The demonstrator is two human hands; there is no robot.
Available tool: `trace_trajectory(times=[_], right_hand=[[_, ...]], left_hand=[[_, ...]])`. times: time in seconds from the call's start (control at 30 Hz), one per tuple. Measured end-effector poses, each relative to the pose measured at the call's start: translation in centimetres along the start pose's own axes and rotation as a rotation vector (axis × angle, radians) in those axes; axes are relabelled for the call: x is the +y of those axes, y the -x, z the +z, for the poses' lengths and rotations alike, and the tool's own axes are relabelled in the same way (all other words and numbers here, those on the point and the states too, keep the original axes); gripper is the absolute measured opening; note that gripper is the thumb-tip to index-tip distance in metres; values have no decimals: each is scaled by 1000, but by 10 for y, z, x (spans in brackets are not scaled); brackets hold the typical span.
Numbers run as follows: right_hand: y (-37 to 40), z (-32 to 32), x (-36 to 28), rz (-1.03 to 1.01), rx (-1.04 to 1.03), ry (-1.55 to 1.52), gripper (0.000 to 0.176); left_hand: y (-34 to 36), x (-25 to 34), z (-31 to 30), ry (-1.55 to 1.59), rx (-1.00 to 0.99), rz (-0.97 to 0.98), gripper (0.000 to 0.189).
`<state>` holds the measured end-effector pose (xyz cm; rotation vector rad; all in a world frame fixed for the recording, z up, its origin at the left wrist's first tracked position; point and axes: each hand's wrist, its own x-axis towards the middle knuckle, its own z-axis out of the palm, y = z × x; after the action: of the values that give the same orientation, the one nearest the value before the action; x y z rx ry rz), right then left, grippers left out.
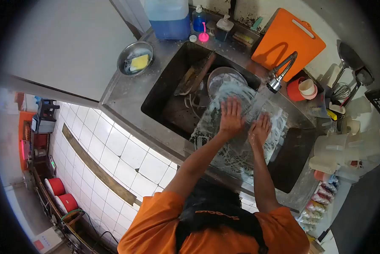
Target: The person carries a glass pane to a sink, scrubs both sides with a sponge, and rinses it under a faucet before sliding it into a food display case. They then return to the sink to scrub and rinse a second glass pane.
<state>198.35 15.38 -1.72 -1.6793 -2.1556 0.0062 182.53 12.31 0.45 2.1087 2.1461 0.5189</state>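
Note:
A wide, flat, rectangular sheet (207, 135) lies across the divider of the double sink (156, 99), covered in white suds; its material is hard to tell under the foam. My left hand (231, 117) rests flat on its middle, fingers stretched out. To the right, my right hand (259, 130) also presses palm down on the foam, with bubbles on its skin. Neither hand grips anything. Partly hidden beneath the sheet's far edge is a round metal strainer or bowl (217, 82) in the left basin.
The faucet (274, 84) overhangs the sink's back edge. Behind it leans an orange cutting board (289, 42). A metal bowl with a yellow sponge (139, 62) sits left, near a jug of blue liquid (168, 25). Measuring jugs (331, 148) and utensils crowd the right.

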Motion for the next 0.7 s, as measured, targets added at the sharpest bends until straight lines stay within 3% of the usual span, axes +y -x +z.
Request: trace_trajectory(times=[0.07,0.13,0.17,0.23,0.3,0.37,0.4,0.43,0.47,0.53,0.57,0.63,0.7], right_hand=[[7,-5,-8,-78,-125,78,52],[6,-14,-11,-117,-119,61,49],[7,-17,-10,-160,-119,46,46],[4,-6,-6,-123,-23,-21,42],[-19,2,-5,-83,94,-83,37],[-43,9,-19,313,-50,-996,27],[-56,14,-23,329,-29,-998,27],[-72,20,-28,505,-156,-1373,23],[-80,21,-34,675,-294,-1748,27],[-87,19,-51,709,-248,-1665,29],[-90,15,-62,745,-231,-1571,32],[-98,8,-79,805,-209,-1379,38],[-113,-3,-84,810,-184,-1293,41]], left_hand=[[-1,-3,3,-59,19,21,61],[-1,-30,12,27,162,320,59],[-5,-37,5,27,160,331,59],[-8,-46,-7,16,273,-116,54],[-5,-53,-8,44,200,-87,52],[-2,-48,-8,65,114,-50,49],[-2,-41,-9,366,150,-121,46],[-6,-36,-11,668,182,-193,43],[-9,-26,-25,666,174,-173,43],[-21,-6,-47,1093,4,-381,48],[-28,0,-34,1093,-1,-367,48],[-47,14,-20,1984,-81,-591,52],[-58,20,-27,2035,-142,-600,62]])
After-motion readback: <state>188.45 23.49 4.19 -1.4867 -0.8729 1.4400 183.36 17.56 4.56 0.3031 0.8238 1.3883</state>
